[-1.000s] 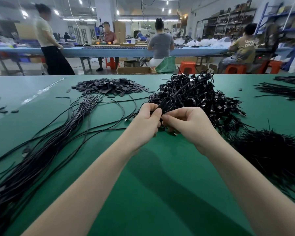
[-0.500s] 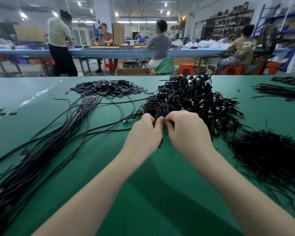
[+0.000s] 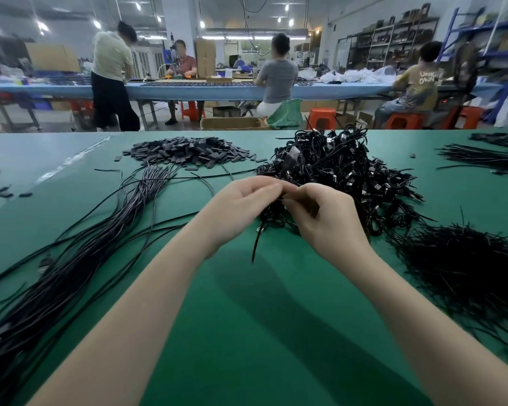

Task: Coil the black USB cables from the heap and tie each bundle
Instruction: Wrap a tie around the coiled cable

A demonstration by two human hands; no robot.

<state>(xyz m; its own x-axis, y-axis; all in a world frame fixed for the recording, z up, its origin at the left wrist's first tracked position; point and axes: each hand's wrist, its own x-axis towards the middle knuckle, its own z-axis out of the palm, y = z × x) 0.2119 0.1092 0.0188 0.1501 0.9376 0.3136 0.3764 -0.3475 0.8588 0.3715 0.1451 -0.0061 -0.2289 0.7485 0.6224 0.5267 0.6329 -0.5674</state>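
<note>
a small coiled black cable bundle [image 3: 272, 221] is pinched just above the green surface [image 3: 247, 332] by the curled fingers of the left hand [image 3: 241, 209] and the right hand [image 3: 326, 218], a thin tie tail [image 3: 256, 244] dangling below. the heap of tied bundles [image 3: 340, 171] lies just behind, loose cables [image 3: 71, 250] to the left. the cable is judged light, limp and springy, best gripped across the coil's middle.

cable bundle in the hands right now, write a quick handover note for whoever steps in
Left hand and right hand both pinch one coiled bundle just above the table; a tie end hangs below it, so the tie looks unfinished.
Done: tied bundles in the pile behind the hands.
Left: loose cables on the left, still straight. Spare ties lie to the right.
</note>
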